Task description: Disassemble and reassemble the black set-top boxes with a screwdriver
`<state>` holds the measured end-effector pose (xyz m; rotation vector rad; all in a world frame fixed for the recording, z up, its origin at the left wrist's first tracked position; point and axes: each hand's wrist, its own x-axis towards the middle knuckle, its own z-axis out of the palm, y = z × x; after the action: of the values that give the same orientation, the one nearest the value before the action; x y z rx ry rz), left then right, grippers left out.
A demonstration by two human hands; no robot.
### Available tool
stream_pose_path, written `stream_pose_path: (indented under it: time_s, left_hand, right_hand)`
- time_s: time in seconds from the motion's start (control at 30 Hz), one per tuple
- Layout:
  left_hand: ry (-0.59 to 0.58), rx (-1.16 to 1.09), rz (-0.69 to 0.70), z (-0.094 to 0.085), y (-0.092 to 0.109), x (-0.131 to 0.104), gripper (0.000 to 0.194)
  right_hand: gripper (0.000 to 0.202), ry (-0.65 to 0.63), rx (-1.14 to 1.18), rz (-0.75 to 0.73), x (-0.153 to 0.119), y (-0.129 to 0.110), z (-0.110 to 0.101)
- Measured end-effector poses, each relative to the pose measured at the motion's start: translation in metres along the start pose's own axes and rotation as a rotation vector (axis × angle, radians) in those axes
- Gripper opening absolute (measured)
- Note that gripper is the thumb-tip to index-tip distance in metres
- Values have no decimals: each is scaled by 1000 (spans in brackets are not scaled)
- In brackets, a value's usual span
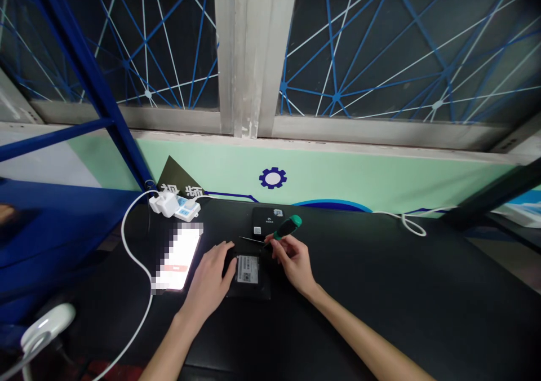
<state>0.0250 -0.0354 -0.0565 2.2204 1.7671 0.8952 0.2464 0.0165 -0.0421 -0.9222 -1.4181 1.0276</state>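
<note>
A green-and-black screwdriver (288, 226) is pinched in the fingers of my right hand (295, 260). It leans with its handle up to the right and its tip down near the far right corner of a flat black device. That device (262, 291) lies on the table and bears a white printed label (247, 269). My left hand (213, 273) rests along the device's left side, thumb and fingers spread, touching its edge. A thin metal rod (250, 239) lies just beyond the device, reaching toward my right fingertips; whether they touch it I cannot tell.
Behind the device lies a black box (267, 218) with small stickers. A lit phone (180, 257) lies left of my left hand. White chargers and a power strip (186, 207) stand at the back left, with a white cable (127, 246) trailing forward. Another cable (412, 226) loops at the back right.
</note>
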Motion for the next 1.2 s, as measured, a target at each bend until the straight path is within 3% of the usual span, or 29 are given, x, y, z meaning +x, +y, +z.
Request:
stream_pose_path:
  time_s: [0.37,0.6,0.83,0.97,1.2]
  left_hand:
    - [3,8,10,0,0,1,35]
    - [-15,0,9,1,-1,1,35]
    - [6,0,29,0,0,0,33]
    - [14,6,16,-2,2,0,32]
    - [-41,8,76,-7,8,3,37]
  right_hand:
    - [36,60,2,54,5,9,-6]
    - [36,-10,-18,86,2,5,-6]
    - [35,-191,-139,35,0,-3,-10]
    - [24,-161,-133,32,-1,3,-8]
    - [26,-174,-140,36,-1,1,-6]
